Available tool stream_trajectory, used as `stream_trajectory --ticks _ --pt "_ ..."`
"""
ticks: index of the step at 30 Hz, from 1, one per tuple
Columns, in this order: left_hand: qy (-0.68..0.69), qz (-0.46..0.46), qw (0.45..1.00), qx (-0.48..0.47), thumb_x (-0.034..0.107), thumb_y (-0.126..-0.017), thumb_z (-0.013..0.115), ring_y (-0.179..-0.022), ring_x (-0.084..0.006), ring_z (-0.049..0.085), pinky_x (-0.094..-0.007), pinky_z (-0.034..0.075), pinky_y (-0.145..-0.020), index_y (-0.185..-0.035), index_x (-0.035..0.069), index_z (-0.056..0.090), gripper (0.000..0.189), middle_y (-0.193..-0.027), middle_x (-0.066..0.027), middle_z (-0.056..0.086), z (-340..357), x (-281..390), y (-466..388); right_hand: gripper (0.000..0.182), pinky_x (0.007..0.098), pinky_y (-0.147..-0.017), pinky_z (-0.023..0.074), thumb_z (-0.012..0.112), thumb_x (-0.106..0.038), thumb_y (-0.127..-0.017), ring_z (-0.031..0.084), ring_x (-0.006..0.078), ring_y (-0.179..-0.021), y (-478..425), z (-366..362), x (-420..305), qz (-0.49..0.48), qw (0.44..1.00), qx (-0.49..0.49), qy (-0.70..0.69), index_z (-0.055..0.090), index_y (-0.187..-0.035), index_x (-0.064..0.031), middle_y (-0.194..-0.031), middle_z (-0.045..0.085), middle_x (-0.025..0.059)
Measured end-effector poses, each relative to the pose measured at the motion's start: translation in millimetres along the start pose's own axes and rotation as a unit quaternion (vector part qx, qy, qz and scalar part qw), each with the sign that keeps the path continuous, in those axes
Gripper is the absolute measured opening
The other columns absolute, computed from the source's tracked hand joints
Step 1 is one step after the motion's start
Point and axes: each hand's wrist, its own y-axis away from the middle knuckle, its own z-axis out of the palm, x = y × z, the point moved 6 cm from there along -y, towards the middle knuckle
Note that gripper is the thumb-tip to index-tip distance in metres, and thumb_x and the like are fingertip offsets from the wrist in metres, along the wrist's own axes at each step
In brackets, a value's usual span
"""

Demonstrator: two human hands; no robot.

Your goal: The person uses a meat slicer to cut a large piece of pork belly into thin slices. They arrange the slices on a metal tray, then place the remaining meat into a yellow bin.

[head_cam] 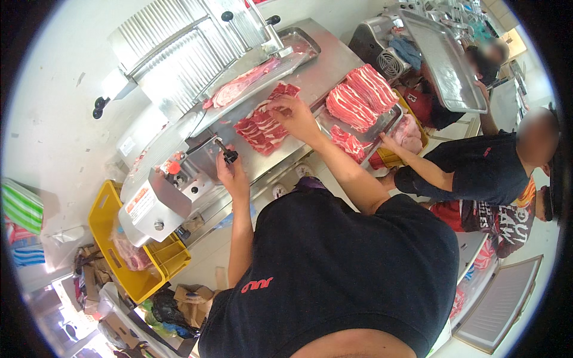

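Note:
My left hand [232, 172] is closed around a black knob [230, 156] on a metal shaft at the front of the meat slicer [174, 71]. Over the steel table, my right hand [293, 117] has its curled fingers on overlapping red meat slices [264, 129]; whether they pinch a slice cannot be told. A marbled piece of meat [237, 87] lies along the slicer's edge. To the right, a metal tray [380, 134] holds neat stacks of sliced meat [358, 98] and a looser pile [347, 143].
A co-worker's hand [390, 142] touches the tray's right side. Below it, a yellow crate [418, 105] holds pale meat. Another yellow crate [105, 250] stands under the slicer at left. A second machine [376, 40] and a large tray [441, 58] are at upper right.

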Motion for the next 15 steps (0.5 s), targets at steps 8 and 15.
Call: stream_trajectory --ticks 8,15 --pt "-0.224 0.103 0.969 -0.032 0.012 -0.093 0.067 -0.111 -0.0322 0.062 -0.0426 0.046 -0.098 -0.116 0.001 0.067 0.025 -0.118 -0.0172 0.066 5 -8 13 0.023 0.0366 -0.077 0.0552 0.068 0.001 -0.079 0.068 0.0311 -0.095 7 2 28 -0.072 0.991 0.065 0.093 0.075 -0.101 -0.0031 -0.105 0.069 0.0137" --pt "-0.188 0.09 0.978 -0.002 0.014 -0.092 0.068 -0.111 -0.0371 0.06 -0.045 0.046 -0.097 -0.111 0.002 0.067 0.022 -0.116 -0.018 0.066 4 -9 11 0.017 0.0335 -0.078 0.054 0.069 0.004 -0.078 0.068 0.0246 -0.091 64 31 -14 -0.102 0.993 -0.014 -0.053 0.075 -0.092 -0.0034 -0.099 0.067 0.0104"
